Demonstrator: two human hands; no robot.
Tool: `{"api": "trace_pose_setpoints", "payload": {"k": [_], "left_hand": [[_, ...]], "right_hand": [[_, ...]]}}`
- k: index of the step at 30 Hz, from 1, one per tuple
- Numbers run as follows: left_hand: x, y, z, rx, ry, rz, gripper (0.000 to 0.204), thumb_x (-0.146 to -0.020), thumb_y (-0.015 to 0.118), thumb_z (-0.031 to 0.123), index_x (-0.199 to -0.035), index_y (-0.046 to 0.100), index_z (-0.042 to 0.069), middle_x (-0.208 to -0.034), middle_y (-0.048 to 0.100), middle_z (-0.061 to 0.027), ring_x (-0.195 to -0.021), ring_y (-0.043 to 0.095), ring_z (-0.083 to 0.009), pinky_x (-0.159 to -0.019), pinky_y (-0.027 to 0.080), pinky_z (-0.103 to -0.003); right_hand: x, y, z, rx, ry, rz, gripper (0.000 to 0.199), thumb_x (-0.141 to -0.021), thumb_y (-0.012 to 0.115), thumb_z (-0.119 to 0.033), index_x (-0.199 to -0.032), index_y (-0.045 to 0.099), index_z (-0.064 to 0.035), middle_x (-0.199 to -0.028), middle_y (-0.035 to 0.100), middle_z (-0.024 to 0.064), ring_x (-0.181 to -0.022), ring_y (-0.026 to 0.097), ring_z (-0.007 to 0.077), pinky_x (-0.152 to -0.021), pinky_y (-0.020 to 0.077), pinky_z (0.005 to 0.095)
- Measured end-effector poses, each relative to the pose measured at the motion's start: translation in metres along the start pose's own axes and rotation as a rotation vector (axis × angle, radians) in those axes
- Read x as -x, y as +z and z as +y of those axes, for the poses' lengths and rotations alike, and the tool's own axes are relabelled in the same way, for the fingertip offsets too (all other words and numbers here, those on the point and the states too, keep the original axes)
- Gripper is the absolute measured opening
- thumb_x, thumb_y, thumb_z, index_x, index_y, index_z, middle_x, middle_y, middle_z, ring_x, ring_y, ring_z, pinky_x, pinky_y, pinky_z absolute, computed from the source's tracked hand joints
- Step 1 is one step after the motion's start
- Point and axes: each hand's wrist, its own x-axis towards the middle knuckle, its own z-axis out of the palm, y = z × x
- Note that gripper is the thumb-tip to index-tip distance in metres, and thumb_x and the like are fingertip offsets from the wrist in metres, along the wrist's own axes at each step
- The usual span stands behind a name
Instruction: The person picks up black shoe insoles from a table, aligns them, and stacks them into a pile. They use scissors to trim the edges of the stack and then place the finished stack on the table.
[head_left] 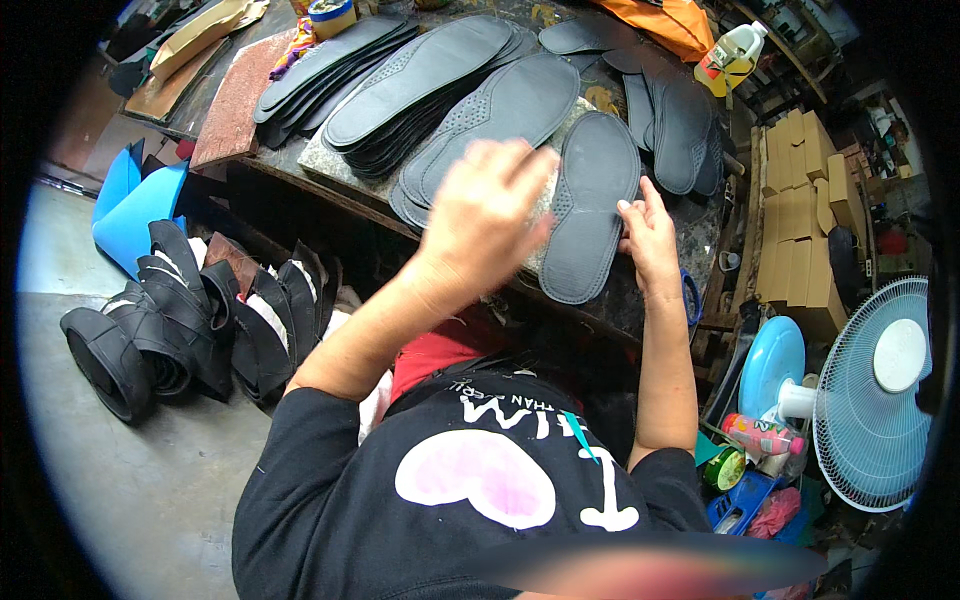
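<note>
Insoles fanned across the bench, one lone sole under the hands

The dark workbench (640, 300) carries overlapping rows of black insoles (440, 90); nearest the person lies a single insole (590, 205), its heel hanging over the front edge. The left hand (485, 215) hovers above it, blurred, fingers loosely spread, holding nothing I can make out. The right hand (648, 240) rests flat on the sole's right edge, fingers together. My read: steady that edge and lift squarely so the neighbouring stack stays put. Boot uppers (190, 320) crowd the floor on the left, a fan (880, 390) stands on the right, and a bottle (730, 58) sits at the far corner.
</note>
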Motion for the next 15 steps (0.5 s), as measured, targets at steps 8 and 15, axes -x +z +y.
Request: {"api": "trace_pose_setpoints", "payload": {"k": [8,15], "left_hand": [[0.026,0.06,0.028,0.161,0.128,-0.296,0.073,-0.068,0.081,0.04,-0.129,0.055,0.01,-0.137,0.045,-0.0261,-0.131,0.041,-0.0458,-0.107,0.037,-0.052],[0.018,0.021,0.021,0.225,0.257,-0.215,0.069,-0.073,0.078,0.045,-0.126,0.056,0.006,-0.141,0.045,-0.0235,-0.133,0.041,-0.0415,-0.107,0.036,-0.057]], "right_hand": [[0.0,-0.005,0.02,0.365,-0.111,-0.1,0.061,-0.097,0.058,-0.016,-0.149,0.031,0.0016,-0.069,0.054,0.0026,-0.045,0.051,0.0095,-0.038,0.0398,0.0248],[0.018,0.004,0.022,-0.042,-0.252,0.043,0.059,-0.103,0.05,-0.023,-0.151,0.022,-0.0049,-0.066,0.05,0.0003,-0.046,0.042,0.0035,-0.04,0.034,0.0168]]}}
